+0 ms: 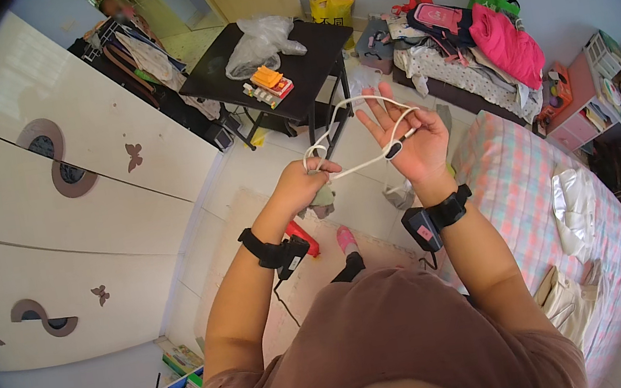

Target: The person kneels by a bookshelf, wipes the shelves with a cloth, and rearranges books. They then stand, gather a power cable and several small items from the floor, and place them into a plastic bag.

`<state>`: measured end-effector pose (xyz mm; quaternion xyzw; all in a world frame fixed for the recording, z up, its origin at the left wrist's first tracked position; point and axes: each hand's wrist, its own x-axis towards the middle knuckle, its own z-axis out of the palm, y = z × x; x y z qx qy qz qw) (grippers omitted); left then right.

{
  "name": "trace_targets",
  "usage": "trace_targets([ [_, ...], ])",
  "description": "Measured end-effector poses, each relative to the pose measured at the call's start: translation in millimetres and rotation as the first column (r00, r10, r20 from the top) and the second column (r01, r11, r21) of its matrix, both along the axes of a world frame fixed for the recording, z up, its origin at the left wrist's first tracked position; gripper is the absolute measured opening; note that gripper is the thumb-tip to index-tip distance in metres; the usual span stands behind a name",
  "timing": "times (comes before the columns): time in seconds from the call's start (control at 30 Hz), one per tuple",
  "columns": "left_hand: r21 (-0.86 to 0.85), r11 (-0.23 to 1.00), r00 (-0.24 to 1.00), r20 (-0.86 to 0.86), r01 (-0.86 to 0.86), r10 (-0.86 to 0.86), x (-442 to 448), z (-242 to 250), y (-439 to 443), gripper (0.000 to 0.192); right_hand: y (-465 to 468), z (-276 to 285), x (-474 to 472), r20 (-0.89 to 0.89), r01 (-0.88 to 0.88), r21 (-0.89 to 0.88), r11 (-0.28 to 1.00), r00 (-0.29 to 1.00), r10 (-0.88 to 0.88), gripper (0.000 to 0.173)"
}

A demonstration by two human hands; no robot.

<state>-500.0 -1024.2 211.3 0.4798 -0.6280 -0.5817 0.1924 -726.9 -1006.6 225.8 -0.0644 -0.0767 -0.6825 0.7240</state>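
Note:
A loop of white cord (364,168) stretches between my two hands in mid-air. My left hand (302,184) grips one side, and a small coil of the cord stands up over its fingers. My right hand (409,140) is palm up with fingers spread, the cord caught at its thumb and forefinger. A small black piece (393,149) on the cord lies against that palm. Below my left hand shows a grey-green cloth-like thing (322,198); whether the hand holds it I cannot tell. Both wrists wear black straps with small boxes.
Ahead is a black table (318,42) bearing a clear plastic bag (263,41) and small boxes. A bed (499,166) with clothes is on the right, a white wardrobe (128,221) on the left. A red object (304,237) lies on the floor. A person (123,11) is at the far left.

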Motion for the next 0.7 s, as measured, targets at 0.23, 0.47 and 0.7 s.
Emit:
trace_targets([
  [0.23, -0.080, 0.981, 0.969, -0.192, -0.175, 0.157, -6, 1, -1, 0.032, -18, -2, 34, -0.430, -0.086, 0.435, 0.896, 0.855, 0.291, 0.039],
  [0.47, 0.235, 0.972, 0.870, -0.476, -0.016, 0.129, -7, 10, -10, 0.051, -44, -7, 76, -0.588, -0.088, 0.319, 0.944, 0.763, 0.269, 0.039],
  [0.7, -0.032, 0.996, 0.977, -0.195, 0.087, -0.091, 10, -8, -48, 0.030, -94, -5, 102, -0.574, -0.141, 0.155, 0.978, 0.793, 0.206, 0.039],
])
